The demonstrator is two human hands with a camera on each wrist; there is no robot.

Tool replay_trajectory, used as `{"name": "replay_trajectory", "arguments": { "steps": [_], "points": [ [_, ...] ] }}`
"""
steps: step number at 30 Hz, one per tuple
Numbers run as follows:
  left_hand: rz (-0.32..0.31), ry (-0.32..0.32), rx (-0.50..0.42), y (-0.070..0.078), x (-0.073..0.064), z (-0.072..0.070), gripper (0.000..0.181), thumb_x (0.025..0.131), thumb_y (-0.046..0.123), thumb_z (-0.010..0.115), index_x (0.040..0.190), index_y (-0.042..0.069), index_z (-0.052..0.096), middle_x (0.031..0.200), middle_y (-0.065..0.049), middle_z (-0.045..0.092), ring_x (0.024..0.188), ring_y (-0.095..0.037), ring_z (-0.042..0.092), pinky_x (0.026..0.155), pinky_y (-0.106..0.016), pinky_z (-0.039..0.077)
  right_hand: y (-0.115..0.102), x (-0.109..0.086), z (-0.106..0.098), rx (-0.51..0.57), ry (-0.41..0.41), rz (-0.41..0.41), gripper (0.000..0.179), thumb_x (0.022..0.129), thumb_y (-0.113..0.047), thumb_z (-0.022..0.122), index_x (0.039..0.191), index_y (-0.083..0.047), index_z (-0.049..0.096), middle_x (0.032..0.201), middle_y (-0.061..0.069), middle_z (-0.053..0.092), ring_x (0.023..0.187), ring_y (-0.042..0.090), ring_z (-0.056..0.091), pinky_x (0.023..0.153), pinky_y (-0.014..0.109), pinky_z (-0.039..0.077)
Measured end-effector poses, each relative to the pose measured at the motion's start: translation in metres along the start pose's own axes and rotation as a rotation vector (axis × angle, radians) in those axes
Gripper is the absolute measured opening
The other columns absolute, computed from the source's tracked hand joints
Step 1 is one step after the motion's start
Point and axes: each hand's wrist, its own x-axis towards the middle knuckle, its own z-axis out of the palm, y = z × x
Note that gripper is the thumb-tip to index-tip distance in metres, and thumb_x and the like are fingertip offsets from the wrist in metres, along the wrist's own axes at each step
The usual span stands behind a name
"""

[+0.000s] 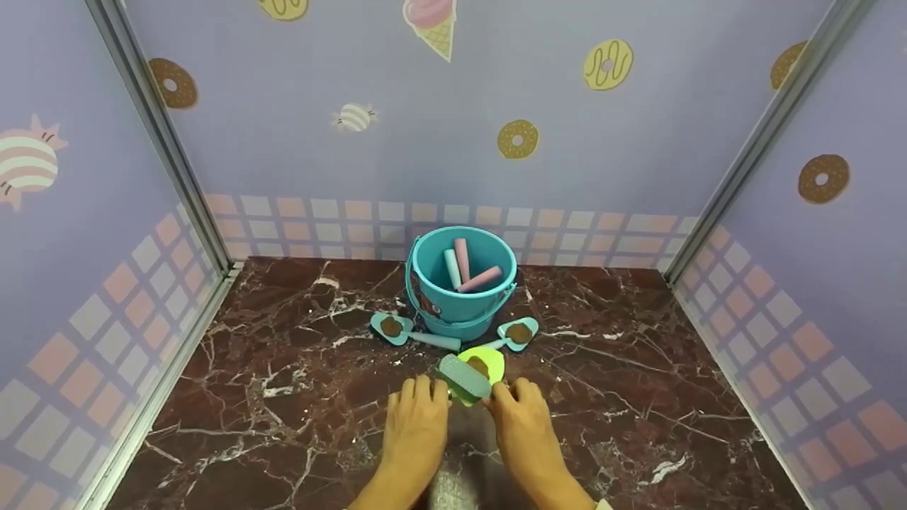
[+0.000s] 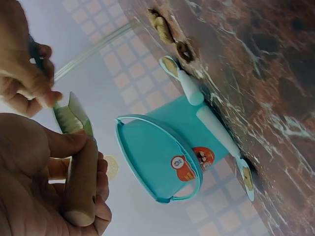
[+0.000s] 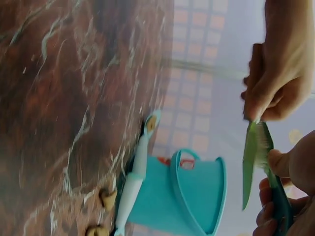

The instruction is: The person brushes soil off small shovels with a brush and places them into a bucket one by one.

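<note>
My left hand (image 1: 414, 425) grips the wooden handle (image 2: 81, 182) of a yellow-green toy shovel (image 1: 494, 361), whose blade points away from me. My right hand (image 1: 524, 418) holds a grey-green brush (image 1: 464, 377) by its dark handle (image 3: 281, 206). The brush lies across the blade in the head view, its bristles (image 3: 263, 147) facing the blade in the right wrist view. A brown patch (image 1: 478, 366) shows on the blade. Just beyond, two light blue toy shovels, one on the left (image 1: 393, 327) and one on the right (image 1: 521, 331), lie with brown patches in their scoops.
A turquoise bucket (image 1: 457, 308) stands behind the shovels near the back wall, pink (image 1: 462, 258) and light blue handles (image 1: 452, 268) inside it. Small brown lumps (image 2: 160, 27) lie on the dark marbled surface (image 1: 283, 397). Patterned walls (image 1: 453, 163) enclose it on three sides.
</note>
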Motion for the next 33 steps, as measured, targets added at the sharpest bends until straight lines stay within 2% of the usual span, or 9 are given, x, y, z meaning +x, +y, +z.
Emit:
{"name": "replay_trajectory", "arguments": {
  "steps": [7,14,18,22,26,33],
  "points": [
    [0.004,0.049,0.0,0.003,-0.004,0.001,0.032,0.077,0.03,0.075,0.095,0.004,0.069,0.087,-0.011,0.06,0.078,-0.027,0.057,0.063,-0.038,0.046,0.012,0.001,-0.001,-0.011,0.019,0.051,0.023,0.085,-0.018,0.079,0.085,-0.012,0.057,0.075,0.0,0.04,0.067,0.015,0.039,0.057,0.031,0.036],
    [-0.01,0.007,-0.01,0.002,-0.005,-0.001,0.03,0.079,0.028,0.077,0.096,0.004,0.07,0.09,-0.013,0.062,0.083,-0.028,0.06,0.066,-0.04,0.049,0.026,0.005,-0.003,0.0,0.048,0.095,0.024,0.087,-0.02,0.078,0.085,-0.009,0.056,0.077,0.003,0.043,0.067,0.017,0.04,0.057,0.032,0.041],
    [-0.022,-0.007,-0.01,0.003,-0.003,-0.003,0.03,0.079,0.025,0.08,0.097,0.004,0.07,0.09,-0.012,0.061,0.081,-0.027,0.059,0.064,-0.04,0.048,0.021,0.003,-0.006,0.039,0.053,0.078,0.02,0.089,-0.019,0.077,0.088,-0.009,0.059,0.079,0.001,0.044,0.07,0.014,0.041,0.058,0.03,0.043],
    [-0.027,-0.038,-0.006,0.005,-0.001,-0.005,0.031,0.078,0.024,0.083,0.099,0.005,0.069,0.091,-0.012,0.061,0.082,-0.027,0.058,0.064,-0.04,0.047,0.008,-0.001,-0.009,0.059,-0.004,0.04,0.019,0.087,-0.018,0.079,0.09,-0.012,0.061,0.079,-0.002,0.042,0.07,0.01,0.039,0.058,0.027,0.041],
    [-0.027,-0.053,0.003,0.007,-0.004,-0.004,0.032,0.077,0.026,0.082,0.098,0.006,0.069,0.093,-0.012,0.062,0.085,-0.028,0.06,0.067,-0.04,0.048,0.007,0.0,-0.009,0.012,-0.037,0.05,0.024,0.084,-0.016,0.082,0.088,-0.012,0.059,0.077,-0.002,0.041,0.068,0.012,0.038,0.058,0.029,0.039],
    [-0.044,-0.073,0.019,0.007,-0.011,-0.004,0.036,0.074,0.029,0.085,0.098,0.007,0.07,0.092,-0.011,0.062,0.085,-0.027,0.06,0.063,-0.039,0.044,0.03,0.004,-0.007,-0.043,0.037,0.055,0.025,0.087,-0.019,0.077,0.086,-0.009,0.054,0.076,0.003,0.042,0.066,0.019,0.041,0.057,0.034,0.042]
  ]
}}
